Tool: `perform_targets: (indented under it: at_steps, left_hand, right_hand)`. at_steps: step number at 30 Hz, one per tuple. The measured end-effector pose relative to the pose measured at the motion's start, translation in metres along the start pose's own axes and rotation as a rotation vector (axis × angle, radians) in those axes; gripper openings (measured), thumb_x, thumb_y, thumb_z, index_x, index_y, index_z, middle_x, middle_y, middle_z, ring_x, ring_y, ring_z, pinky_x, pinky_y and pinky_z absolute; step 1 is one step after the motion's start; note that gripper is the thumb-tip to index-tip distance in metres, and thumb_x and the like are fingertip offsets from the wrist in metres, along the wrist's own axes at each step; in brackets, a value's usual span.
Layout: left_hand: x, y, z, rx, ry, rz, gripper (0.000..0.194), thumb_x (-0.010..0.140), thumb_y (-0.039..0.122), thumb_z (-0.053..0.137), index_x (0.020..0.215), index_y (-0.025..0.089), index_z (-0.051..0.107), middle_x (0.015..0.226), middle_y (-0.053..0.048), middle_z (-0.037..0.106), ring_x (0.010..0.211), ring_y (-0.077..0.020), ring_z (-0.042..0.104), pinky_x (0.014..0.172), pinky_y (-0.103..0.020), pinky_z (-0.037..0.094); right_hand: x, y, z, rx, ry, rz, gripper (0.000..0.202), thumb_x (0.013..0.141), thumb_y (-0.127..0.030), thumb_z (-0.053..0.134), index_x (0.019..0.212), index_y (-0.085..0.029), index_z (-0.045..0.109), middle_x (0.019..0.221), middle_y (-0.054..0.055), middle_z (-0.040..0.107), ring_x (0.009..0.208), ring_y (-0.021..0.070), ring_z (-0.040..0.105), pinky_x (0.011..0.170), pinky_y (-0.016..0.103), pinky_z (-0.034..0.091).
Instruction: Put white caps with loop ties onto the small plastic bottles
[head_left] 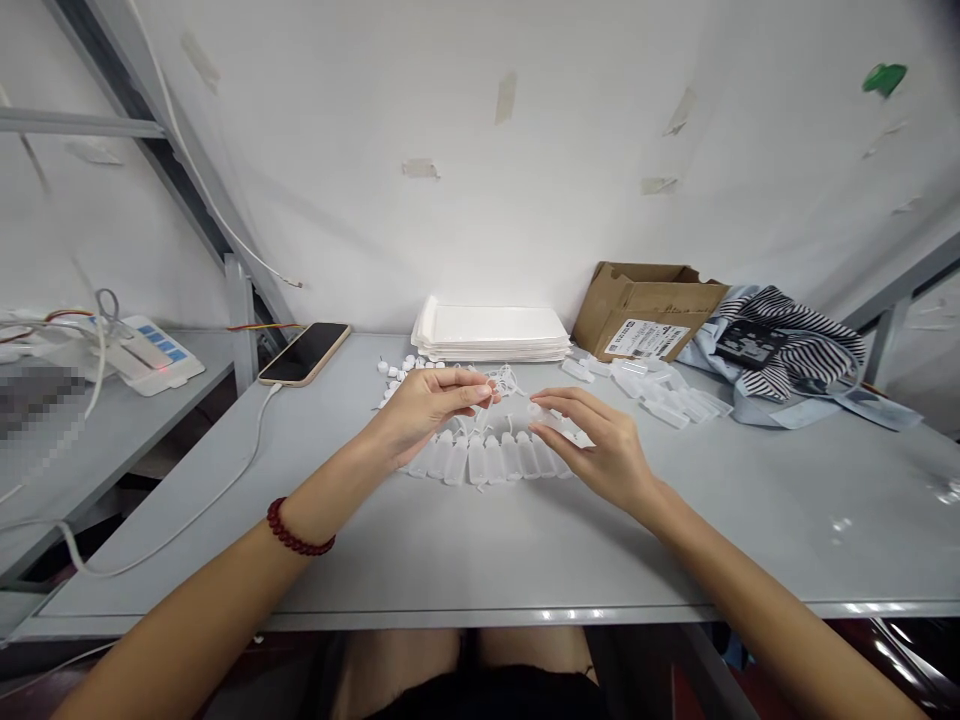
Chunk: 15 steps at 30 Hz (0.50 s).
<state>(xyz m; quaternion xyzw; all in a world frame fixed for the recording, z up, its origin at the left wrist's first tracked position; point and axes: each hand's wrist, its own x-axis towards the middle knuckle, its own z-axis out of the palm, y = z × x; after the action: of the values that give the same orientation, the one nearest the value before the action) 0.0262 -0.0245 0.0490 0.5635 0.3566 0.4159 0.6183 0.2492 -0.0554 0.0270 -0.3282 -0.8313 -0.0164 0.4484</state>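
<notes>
My left hand [429, 408] is closed in a pinch above the table, its fingertips on what looks like a thin white string, mostly hidden by the fingers. Opposite it, my right hand [600, 440] grips a small translucent plastic bottle [535, 411] between thumb and fingers, its end turned toward the left hand. The two hands are apart. Below them lies a row of translucent bottles [495, 460], side by side, with white strings at their tops. Loose white string loops [510, 379] lie just behind the hands. Small white caps [393, 372] are scattered beyond the left hand.
A stack of flat white sheets or sleeves [495, 328] lies against the wall. To its right are a cardboard box [649, 305], loose translucent bottles [664, 390] and bundled cloth [795, 350]. A phone [306, 352] with a white cable lies at the left.
</notes>
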Motion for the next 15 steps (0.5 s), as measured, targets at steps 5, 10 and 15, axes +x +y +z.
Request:
perform_targets:
  at_steps: [5,10,15]
  left_hand:
    - [-0.002,-0.004,0.007,0.019,-0.031,-0.038,0.014,0.074,0.030,0.075,0.083,0.019,0.074,0.087,-0.004,0.071,0.088,-0.0155,0.060,0.080,-0.029,0.042]
    - [-0.004,-0.006,0.011,0.074,-0.034,-0.051,0.016,0.072,0.031,0.076,0.083,0.019,0.074,0.087,-0.004,0.070,0.086,-0.0146,0.059,0.079,-0.028,0.043]
    - [-0.005,-0.006,0.013,0.136,-0.048,-0.021,0.018,0.074,0.034,0.074,0.084,0.019,0.074,0.087,-0.003,0.071,0.086,-0.0156,0.061,0.078,-0.028,0.044]
  right_hand:
    - [0.000,-0.002,-0.001,-0.010,-0.010,-0.034,0.020,0.086,-0.017,0.060,0.106,-0.020,0.059,0.092,0.010,0.068,0.084,0.0200,0.066,0.072,0.033,0.056]
    - [0.000,-0.001,-0.002,-0.006,-0.007,-0.039,0.021,0.085,-0.015,0.061,0.105,-0.019,0.059,0.091,0.010,0.067,0.083,0.0194,0.065,0.070,0.031,0.055]
    - [0.000,0.000,-0.001,-0.001,-0.014,-0.047,0.020,0.085,-0.016,0.061,0.105,-0.018,0.059,0.092,0.010,0.067,0.083,0.0196,0.065,0.071,0.031,0.055]
